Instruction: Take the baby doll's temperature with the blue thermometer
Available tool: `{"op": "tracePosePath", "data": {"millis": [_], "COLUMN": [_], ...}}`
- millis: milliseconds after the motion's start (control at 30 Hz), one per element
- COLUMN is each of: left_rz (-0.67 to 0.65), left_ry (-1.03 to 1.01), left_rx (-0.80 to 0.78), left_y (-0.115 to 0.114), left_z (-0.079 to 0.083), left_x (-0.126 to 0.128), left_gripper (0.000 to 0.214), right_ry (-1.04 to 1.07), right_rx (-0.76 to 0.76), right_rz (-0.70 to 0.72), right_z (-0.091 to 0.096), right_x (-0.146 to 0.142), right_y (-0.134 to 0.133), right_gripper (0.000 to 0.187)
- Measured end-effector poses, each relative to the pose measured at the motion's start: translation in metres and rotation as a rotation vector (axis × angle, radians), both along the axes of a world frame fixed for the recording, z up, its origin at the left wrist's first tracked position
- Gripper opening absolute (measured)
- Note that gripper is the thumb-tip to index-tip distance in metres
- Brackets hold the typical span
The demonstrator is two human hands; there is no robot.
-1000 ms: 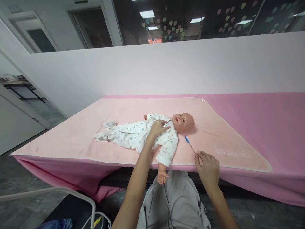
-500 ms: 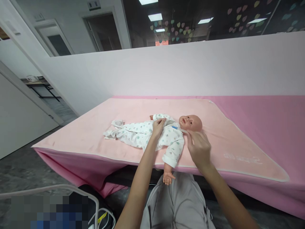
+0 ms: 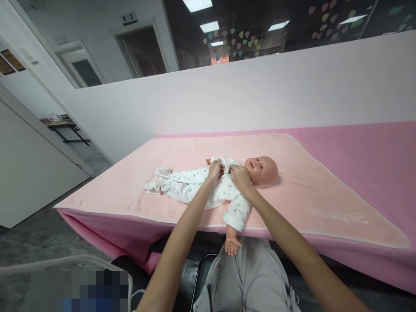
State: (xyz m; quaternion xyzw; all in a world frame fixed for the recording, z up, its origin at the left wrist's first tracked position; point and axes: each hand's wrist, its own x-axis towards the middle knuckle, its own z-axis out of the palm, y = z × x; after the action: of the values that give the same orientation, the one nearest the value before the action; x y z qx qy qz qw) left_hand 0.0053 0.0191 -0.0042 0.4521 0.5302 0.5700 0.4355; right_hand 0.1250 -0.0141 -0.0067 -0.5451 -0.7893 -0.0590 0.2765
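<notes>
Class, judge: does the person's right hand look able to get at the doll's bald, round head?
Probably yes: the right hand is at the upper front of the white patterned clothes, close to the bald head, with nothing visible blocking the way.

In comes our right hand [image 3: 240,178]! 1 second ago low by near edge of pink mat [image 3: 325,186], now up on chest of white top [image 3: 238,208], close beside our left hand [image 3: 215,172]. Blue-tipped stick, visible 0.5 seconds ago, now lost from our view.
</notes>
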Motion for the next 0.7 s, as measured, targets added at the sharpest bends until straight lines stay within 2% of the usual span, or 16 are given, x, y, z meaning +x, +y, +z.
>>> {"op": "tracePosePath", "data": {"millis": [67,100,167,233,333,467,633,700], "left_rz": [0.018,0.046,0.073,-0.024,-0.032,0.023,0.197,0.213], "left_ry": [0.089,0.177,0.702,1.128,1.459,1.524,1.465,1.421], "left_rx": [-0.016,0.025,0.251,0.407,0.361,0.318,0.457,0.42], "left_y": [0.014,0.021,0.034,0.046,0.059,0.054,0.022,0.012], "left_z": [0.006,0.008,0.011,0.01,0.005,0.003,0.005,0.004], "left_x": [-0.005,-0.007,-0.012,-0.014,-0.01,-0.007,-0.015,-0.019], "left_gripper": [0.031,0.036,0.04,0.041,0.033,0.024,0.022,0.023], "right_ry": [-0.003,-0.01,-0.025,-0.037,-0.059,-0.099,-0.122,-0.122], "right_rx": [-0.008,-0.009,0.002,0.015,0.012,-0.002,-0.006,0.002], "right_rz": [-0.01,-0.018,-0.028,-0.034,-0.023,-0.019,-0.028,-0.031], "right_z": [0.0,0.0,0.0,0.0,0.001,0.006,0.005,0.003], "right_x": [0.0,0.0,-0.001,-0.002,-0.002,-0.003,-0.004,-0.004], "right_y": [-0.001,0.0,0.001,0.002,0.001,-0.003,-0.005,-0.005], "right_gripper": [0.024,0.024,0.022,0.022,0.021,0.023,0.024,0.024]}}
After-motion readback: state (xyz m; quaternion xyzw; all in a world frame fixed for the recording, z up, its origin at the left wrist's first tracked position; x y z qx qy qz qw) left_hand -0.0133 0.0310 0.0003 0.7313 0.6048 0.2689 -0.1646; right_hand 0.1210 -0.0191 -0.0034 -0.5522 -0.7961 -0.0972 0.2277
